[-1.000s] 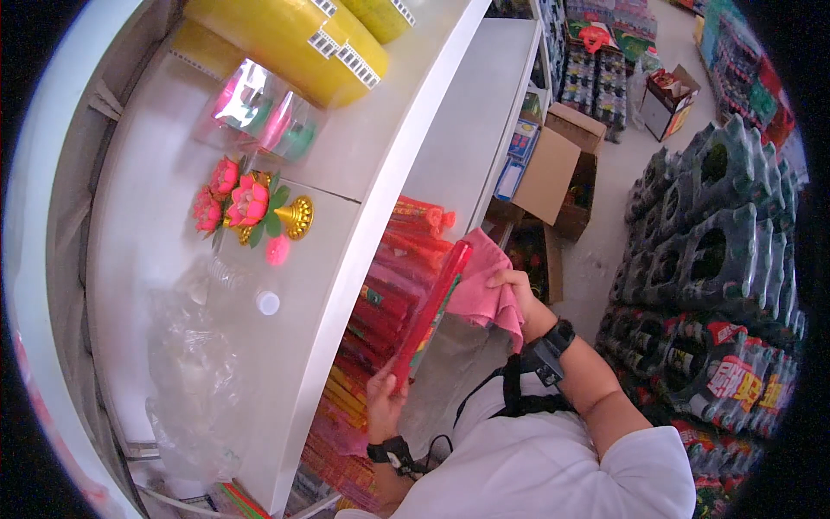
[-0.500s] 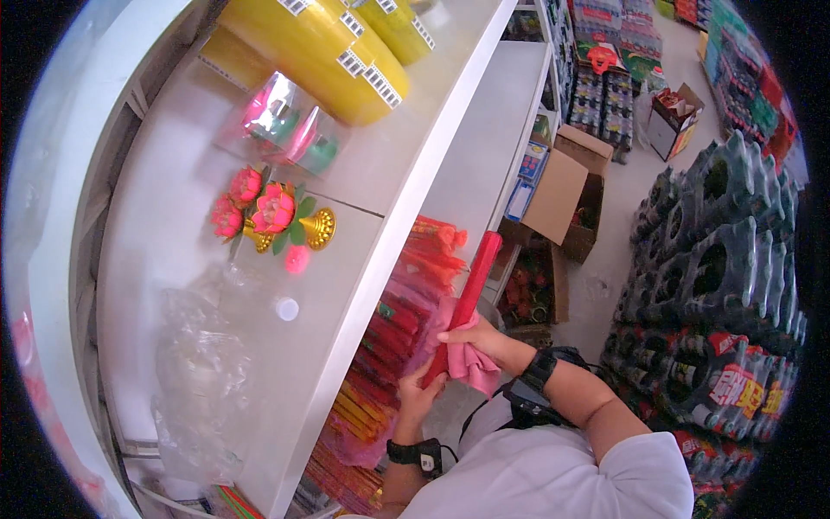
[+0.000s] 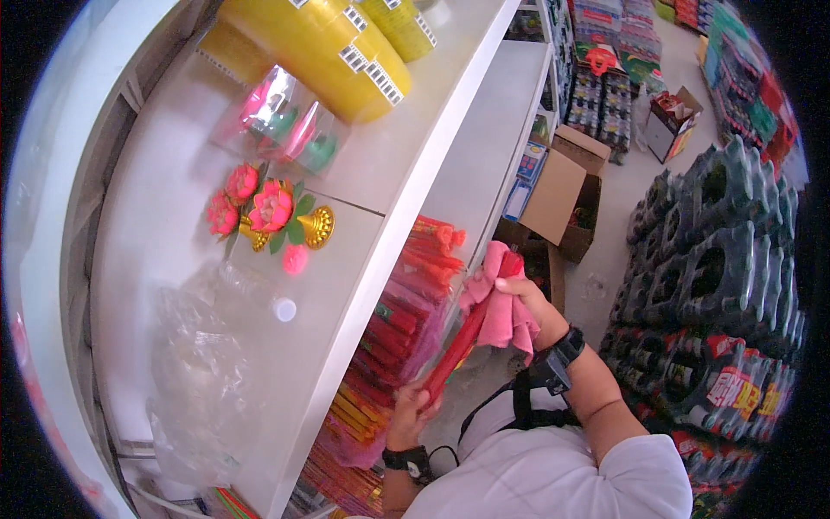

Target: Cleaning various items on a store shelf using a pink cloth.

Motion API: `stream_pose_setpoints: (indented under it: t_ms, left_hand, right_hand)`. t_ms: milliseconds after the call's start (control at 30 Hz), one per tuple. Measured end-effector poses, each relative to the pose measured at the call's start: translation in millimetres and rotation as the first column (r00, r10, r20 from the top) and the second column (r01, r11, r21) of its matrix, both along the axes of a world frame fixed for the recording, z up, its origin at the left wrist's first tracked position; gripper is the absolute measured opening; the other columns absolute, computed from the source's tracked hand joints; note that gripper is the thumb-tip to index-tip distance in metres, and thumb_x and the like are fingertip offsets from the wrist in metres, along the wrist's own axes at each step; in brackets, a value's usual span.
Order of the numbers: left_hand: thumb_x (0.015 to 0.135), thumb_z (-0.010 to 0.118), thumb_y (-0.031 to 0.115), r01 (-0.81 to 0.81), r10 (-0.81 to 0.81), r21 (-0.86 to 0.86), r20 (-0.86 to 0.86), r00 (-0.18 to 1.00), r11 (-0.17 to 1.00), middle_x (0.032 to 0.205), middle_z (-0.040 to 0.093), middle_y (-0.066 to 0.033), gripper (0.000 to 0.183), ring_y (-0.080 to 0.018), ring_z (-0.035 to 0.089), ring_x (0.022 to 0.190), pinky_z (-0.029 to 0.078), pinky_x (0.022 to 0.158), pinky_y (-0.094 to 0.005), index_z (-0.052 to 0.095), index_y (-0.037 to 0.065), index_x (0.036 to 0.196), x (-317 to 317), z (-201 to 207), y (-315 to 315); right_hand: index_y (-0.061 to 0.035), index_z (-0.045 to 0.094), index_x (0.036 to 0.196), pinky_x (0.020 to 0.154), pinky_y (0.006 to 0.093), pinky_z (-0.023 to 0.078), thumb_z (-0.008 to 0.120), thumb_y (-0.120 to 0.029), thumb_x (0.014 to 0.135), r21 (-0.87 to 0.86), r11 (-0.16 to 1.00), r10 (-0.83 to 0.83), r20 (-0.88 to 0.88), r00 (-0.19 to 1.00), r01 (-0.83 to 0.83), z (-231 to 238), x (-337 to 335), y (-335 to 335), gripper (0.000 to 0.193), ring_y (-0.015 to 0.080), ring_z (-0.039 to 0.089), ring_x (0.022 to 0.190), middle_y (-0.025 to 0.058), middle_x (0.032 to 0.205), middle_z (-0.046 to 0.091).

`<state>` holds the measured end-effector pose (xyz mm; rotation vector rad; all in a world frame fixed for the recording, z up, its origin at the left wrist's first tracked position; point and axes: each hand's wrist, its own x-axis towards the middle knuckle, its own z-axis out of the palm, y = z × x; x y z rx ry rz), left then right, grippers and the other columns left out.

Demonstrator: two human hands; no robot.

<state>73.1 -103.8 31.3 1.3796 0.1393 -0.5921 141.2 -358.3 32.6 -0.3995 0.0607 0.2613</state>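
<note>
A long red cylinder [image 3: 460,348] lies slantwise between my two hands, in front of the lower shelf. My left hand [image 3: 413,417] is closed round its lower end. Farther up, my right hand [image 3: 527,304] wraps a pink cloth [image 3: 506,327] round the upper end, with folds of cloth hanging below the fingers. Only a small piece of the red top shows past the cloth. Beside my left hand, packs of red sticks [image 3: 389,333] and orange-yellow sticks [image 3: 361,411] lie in clear wrapping on the lower shelf.
On the white upper shelf [image 3: 346,303] are pink lotus flowers on gold stands [image 3: 272,208], a clear box [image 3: 290,125], yellow rolls [image 3: 328,52] and crumpled clear plastic [image 3: 194,381]. An open cardboard box [image 3: 553,199] and stacked bottle packs [image 3: 709,277] stand on the floor.
My right hand has moved up the red cylinder with the pink cloth, from near its middle to its upper end. My left hand stays at the lower end, slightly lower.
</note>
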Motion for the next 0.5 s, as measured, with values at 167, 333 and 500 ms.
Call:
stream_pose_setpoints:
  t_ms: [167,333,500]
  left_hand:
    - [0.084,0.047,0.032,-0.32,-0.212,-0.595,-0.654,0.726,0.738,0.055,0.041,-0.0008,0.04,-0.004,0.035,0.043,0.025,0.037,-0.0161,0.043,-0.003,0.104,-1,-39,17]
    - [0.086,0.045,0.028,-0.265,-0.422,-0.86,-0.456,0.784,0.437,0.066,0.047,-0.003,0.037,-0.0052,0.045,0.052,0.034,0.043,-0.0144,0.038,0.001,0.11,-3,-41,-11]
    - [0.087,0.045,0.015,0.103,-0.24,0.405,0.306,0.921,0.909,0.111,0.046,-0.0023,0.041,-0.0121,0.051,0.087,0.044,0.074,-0.0233,0.03,0.01,0.125,4,3,-40]
  right_hand:
    - [-0.0053,0.047,0.079,0.081,0.0388,0.041,0.064,-0.014,0.057,0.089,0.995,0.031,0.196,0.98,-0.049,12,4,-4,0.029,0.0258,0.05,0.085,0.0075,0.081,0.049]
    - [-0.0027,0.051,0.08,0.078,0.0368,0.041,0.069,-0.011,0.056,-0.3,0.922,0.328,0.274,0.904,-0.243,24,3,19,0.031,0.0257,0.051,0.083,0.0081,0.077,0.051]
    - [-0.0027,0.049,0.095,0.07,0.0237,0.044,0.071,0.0,0.061,-0.395,0.906,0.278,0.28,0.919,-0.154,16,-6,57,0.041,0.0102,0.053,0.074,0.0007,0.081,0.056]
